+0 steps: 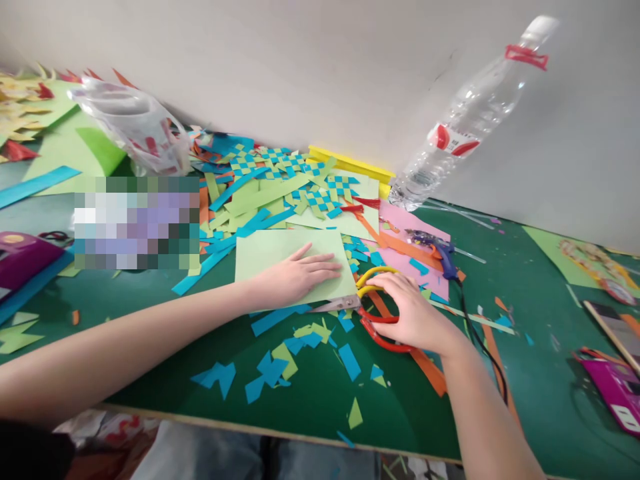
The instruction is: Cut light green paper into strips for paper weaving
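My left hand (305, 273) lies flat with fingers stretched out on a pale green sheet of paper (260, 257). Just to its right, my right hand (407, 307) grips a pair of scissors (345, 304) with one yellow and one red handle. The blades point left along the sheet's near edge, and they look closed or nearly so. Blue and green paper scraps (273, 370) lie in front of the scissors. Behind the sheet are green paper strips (267, 197) and small blue-and-green woven pieces (320, 199).
A large clear plastic bottle (470, 113) leans at the wall. On pink paper (435, 283) rests a blue glue gun (447, 260) with a black cord. A plastic-wrapped cup (140, 127) stands back left. Purple objects (30, 263) sit at both sides of the green table (400, 420).
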Demonstrator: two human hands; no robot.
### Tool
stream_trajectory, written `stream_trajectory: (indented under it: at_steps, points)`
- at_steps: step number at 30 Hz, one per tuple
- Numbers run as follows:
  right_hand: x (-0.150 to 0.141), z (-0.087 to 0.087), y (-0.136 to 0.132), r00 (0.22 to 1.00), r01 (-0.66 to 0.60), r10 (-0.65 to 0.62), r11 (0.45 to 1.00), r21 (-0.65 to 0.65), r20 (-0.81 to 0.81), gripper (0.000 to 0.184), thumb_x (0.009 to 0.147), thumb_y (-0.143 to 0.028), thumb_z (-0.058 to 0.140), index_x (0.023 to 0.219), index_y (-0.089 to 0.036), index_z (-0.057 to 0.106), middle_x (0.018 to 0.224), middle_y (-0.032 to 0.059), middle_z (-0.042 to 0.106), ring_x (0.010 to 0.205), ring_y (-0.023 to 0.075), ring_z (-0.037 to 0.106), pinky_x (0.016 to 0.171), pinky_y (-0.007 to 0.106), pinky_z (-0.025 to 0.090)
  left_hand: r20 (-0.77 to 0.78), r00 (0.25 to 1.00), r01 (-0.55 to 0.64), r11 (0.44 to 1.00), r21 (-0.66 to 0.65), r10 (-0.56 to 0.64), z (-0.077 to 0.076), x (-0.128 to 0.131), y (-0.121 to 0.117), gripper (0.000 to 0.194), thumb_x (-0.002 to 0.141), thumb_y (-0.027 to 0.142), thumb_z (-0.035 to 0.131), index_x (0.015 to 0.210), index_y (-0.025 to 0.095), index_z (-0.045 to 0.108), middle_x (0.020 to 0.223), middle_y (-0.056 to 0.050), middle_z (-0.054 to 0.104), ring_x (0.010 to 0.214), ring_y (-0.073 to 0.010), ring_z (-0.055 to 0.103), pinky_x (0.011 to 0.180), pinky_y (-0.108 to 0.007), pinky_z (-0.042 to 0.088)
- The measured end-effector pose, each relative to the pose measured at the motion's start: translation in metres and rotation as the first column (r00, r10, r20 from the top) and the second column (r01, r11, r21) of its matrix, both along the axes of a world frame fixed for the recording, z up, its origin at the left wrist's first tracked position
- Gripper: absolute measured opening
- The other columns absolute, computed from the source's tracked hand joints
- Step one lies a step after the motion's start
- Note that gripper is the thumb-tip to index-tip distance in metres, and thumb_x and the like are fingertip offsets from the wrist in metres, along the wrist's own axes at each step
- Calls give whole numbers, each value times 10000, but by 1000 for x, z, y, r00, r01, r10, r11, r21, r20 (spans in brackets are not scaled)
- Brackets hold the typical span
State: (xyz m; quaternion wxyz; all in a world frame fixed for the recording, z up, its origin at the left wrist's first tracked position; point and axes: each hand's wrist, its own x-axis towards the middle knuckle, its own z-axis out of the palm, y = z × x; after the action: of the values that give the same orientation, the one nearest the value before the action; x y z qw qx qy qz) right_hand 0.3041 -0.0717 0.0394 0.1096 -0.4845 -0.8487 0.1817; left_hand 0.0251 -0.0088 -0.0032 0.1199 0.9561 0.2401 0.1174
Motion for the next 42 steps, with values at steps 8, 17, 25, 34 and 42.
stream_trajectory:
  at_steps: [8, 17, 25, 34, 42]
  points:
    - [3, 0, 1, 1000, -8, 8, 1000, -11, 9, 480, 749, -280, 693, 1194, -283, 516, 1269, 68, 558, 1265, 285, 449, 1055, 493, 366, -4, 1000, 22, 999, -30, -22, 0, -1, 1, 604, 884, 33, 329, 1447, 251, 354, 1516, -5, 383, 1441, -141, 256, 1206, -426, -40]
    - [-7, 3, -4, 1000, -11, 11, 1000, -1, -3, 476, 732, -259, 691, 1170, -274, 506, 1247, 65, 571, 1212, 280, 478, 1018, 475, 373, -28, 1000, 6, 999, -53, -7, 2, 1, 0, 591, 900, 34, 340, 1450, 250, 345, 1521, -6, 375, 1444, -144, 250, 1206, -442, -8]
    - [-23, -1, -8, 999, -34, 35, 999, 8, -13, 494, 733, -269, 678, 1181, -251, 470, 1229, 86, 563, 1204, 286, 485, 1057, 502, 300, -43, 999, -27, 999, -45, 25, 5, 4, -1, 547, 928, 70, 353, 1443, 255, 359, 1514, 7, 388, 1447, -140, 241, 1209, -437, 16]
    - [-19, 2, -9, 997, -65, 65, 998, -1, -33, 503, 736, -229, 678, 1198, -250, 480, 1217, 97, 570, 1184, 296, 486, 1031, 505, 332, -41, 999, -33, 998, -49, 31, 4, 5, -1, 560, 920, 61, 320, 1443, 256, 361, 1513, -15, 389, 1445, -143, 246, 1210, -446, 14]
    - [-13, 2, -7, 999, -44, 44, 999, 6, -20, 500, 727, -254, 684, 1191, -253, 496, 1220, 92, 570, 1200, 297, 479, 1018, 487, 357, 214, 963, -163, 986, -31, 166, 19, 4, 0, 406, 995, 206, 292, 1378, 174, 420, 1403, -105, 515, 1349, -190, 422, 1199, -519, 137]
